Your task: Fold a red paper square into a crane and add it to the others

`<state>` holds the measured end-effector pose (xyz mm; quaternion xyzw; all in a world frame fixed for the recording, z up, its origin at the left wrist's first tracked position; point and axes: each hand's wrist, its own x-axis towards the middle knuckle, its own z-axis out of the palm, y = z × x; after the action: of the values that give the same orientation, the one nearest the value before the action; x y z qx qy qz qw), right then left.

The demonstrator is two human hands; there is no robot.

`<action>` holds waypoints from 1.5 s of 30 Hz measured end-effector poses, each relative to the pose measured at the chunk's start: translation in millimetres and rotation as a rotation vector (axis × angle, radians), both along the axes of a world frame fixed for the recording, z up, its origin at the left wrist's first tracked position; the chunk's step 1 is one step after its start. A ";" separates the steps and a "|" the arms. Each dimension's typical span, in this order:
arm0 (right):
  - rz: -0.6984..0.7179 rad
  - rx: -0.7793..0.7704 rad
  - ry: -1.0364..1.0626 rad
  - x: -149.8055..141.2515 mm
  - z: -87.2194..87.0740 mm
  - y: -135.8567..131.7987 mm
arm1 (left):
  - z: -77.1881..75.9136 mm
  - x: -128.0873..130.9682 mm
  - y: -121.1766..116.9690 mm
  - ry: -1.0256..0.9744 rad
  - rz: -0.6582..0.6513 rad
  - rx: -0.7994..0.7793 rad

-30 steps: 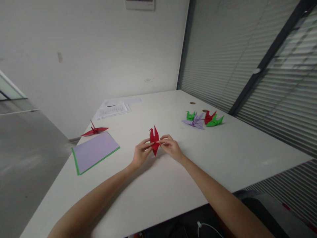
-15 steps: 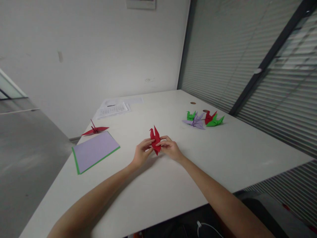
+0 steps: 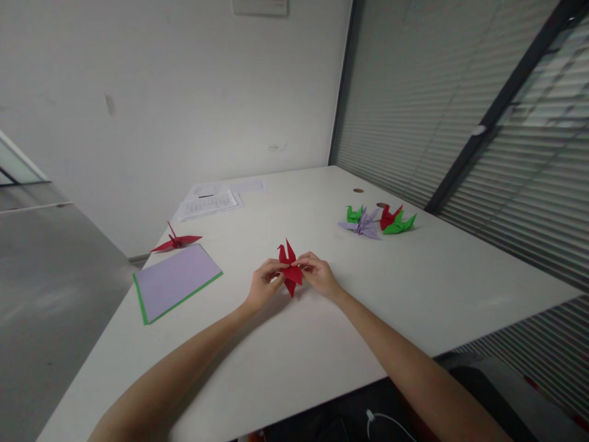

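Observation:
A half-folded red paper crane (image 3: 289,270) stands between my two hands over the white table (image 3: 414,288). My left hand (image 3: 264,285) pinches its left side with closed fingers. My right hand (image 3: 318,274) pinches its right side, fingers curled on a flap that now points down and outward. Two red points stick up above my fingertips.
A stack of lilac and green paper sheets (image 3: 176,280) lies to the left, with a finished red crane (image 3: 176,241) behind it. Printed white pages (image 3: 209,202) sit at the far edge. Several green, lilac and red cranes (image 3: 378,222) cluster at the right, by the blinds.
The hands stayed in place while a wing flap of the red crane was pulled down and outward; the paper now looks wider and lower.

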<state>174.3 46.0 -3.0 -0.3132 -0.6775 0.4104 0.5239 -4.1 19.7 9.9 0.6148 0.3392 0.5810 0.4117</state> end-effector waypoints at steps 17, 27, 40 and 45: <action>-0.032 -0.061 0.092 2.8 13.0 -2.8 | 1.3 3.5 -1.1 -0.060 -0.066 -0.213; -0.010 -0.113 0.119 0.0 12.0 -3.9 | -0.7 3.8 1.4 -0.068 0.011 -0.181; 0.059 -0.337 0.261 -3.4 14.8 -5.6 | 2.6 -0.7 0.6 0.143 0.165 0.019; -0.079 -0.235 0.265 -1.5 10.0 -1.3 | 0.6 2.1 -1.6 0.008 -0.009 -0.236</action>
<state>172.7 44.7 7.0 -0.3421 -0.5371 0.5036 0.5839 -2.0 18.0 10.6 0.5658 0.4040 0.5328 0.4824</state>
